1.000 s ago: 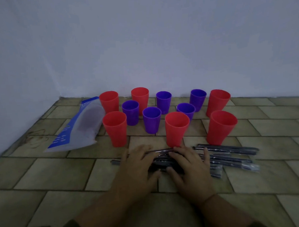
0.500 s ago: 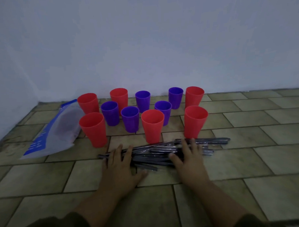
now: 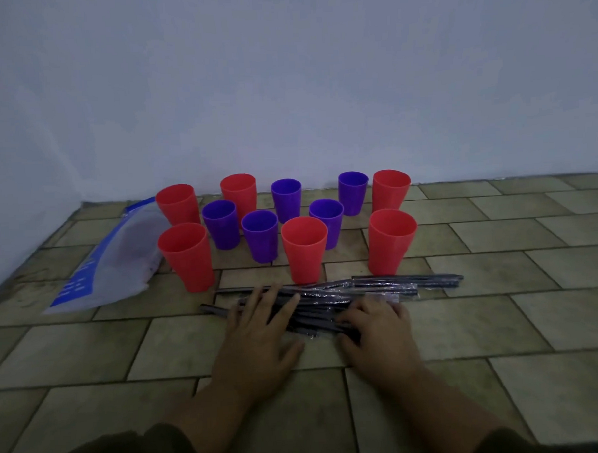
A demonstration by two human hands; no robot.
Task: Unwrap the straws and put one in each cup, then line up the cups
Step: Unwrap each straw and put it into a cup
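Several red cups point(image 3: 303, 250) and purple cups point(image 3: 260, 236) stand upright in a loose cluster near the wall, all without straws. In front of them a pile of dark straws in clear wrappers point(image 3: 389, 285) lies across the tiled floor. My left hand point(image 3: 257, 334) rests flat on the pile's left part with its fingers straight. My right hand point(image 3: 375, 329) sits on the pile's middle, its fingers curled over the straws and its thumb under their near edge.
A clear plastic bag with blue print point(image 3: 117, 258) lies on the floor left of the cups, touching the front left red cup point(image 3: 186, 257). The wall point(image 3: 284, 90) runs close behind the cups and along the left. Bare tiles point(image 3: 517, 319) stretch to the right.
The straws have been pushed together into a tighter pile. My right hand went from flat to curled fingers on the straws. My left hand stays flat on them.
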